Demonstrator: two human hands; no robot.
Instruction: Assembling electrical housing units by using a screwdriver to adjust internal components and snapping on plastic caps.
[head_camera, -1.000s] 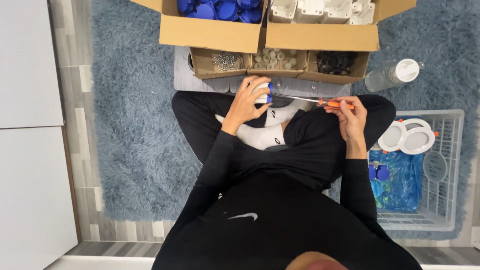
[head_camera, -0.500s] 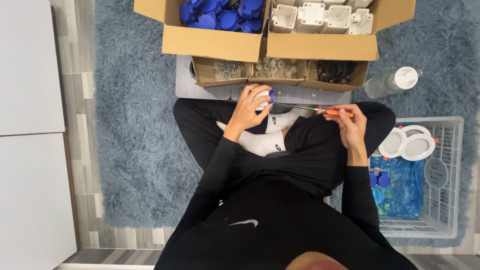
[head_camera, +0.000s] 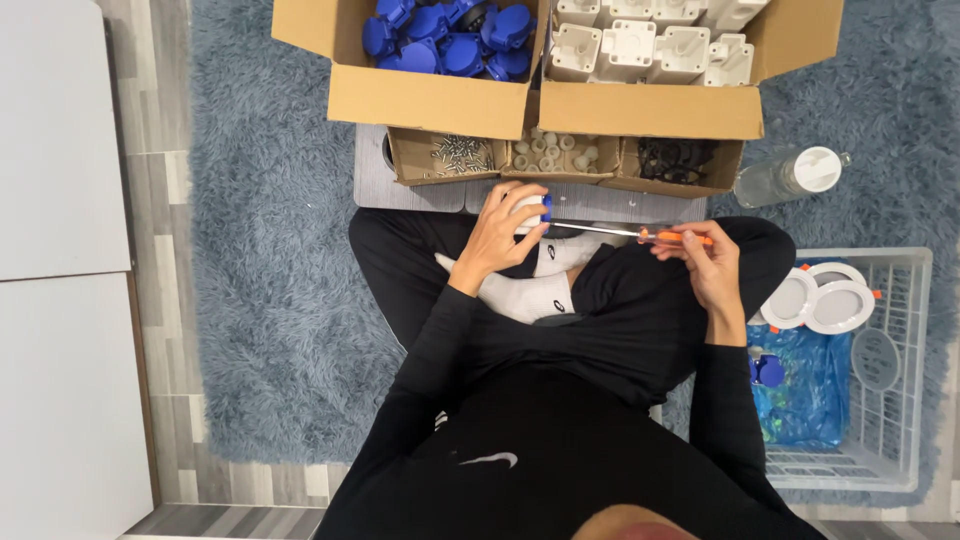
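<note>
I sit cross-legged on a blue shaggy rug. My left hand (head_camera: 497, 236) is closed around a small white part with a blue piece (head_camera: 532, 211), held above my lap. My right hand (head_camera: 705, 258) grips the orange handle of a screwdriver (head_camera: 640, 234); its metal shaft runs leftward and its tip meets the white and blue part. Both hands are just in front of a grey board (head_camera: 400, 190).
Beyond the board stand a cardboard box of blue parts (head_camera: 440, 40) and one of white housings (head_camera: 650, 45), with three small trays: screws (head_camera: 455, 155), white pieces (head_camera: 555, 155), black pieces (head_camera: 675, 160). A clear bottle (head_camera: 790, 175) lies right. A white crate (head_camera: 890, 380) holds round white fittings and a blue bag.
The view has shifted slightly, so boxes and hands sit lower in the frame. Both hands keep their grip, with the screwdriver still against the part.
</note>
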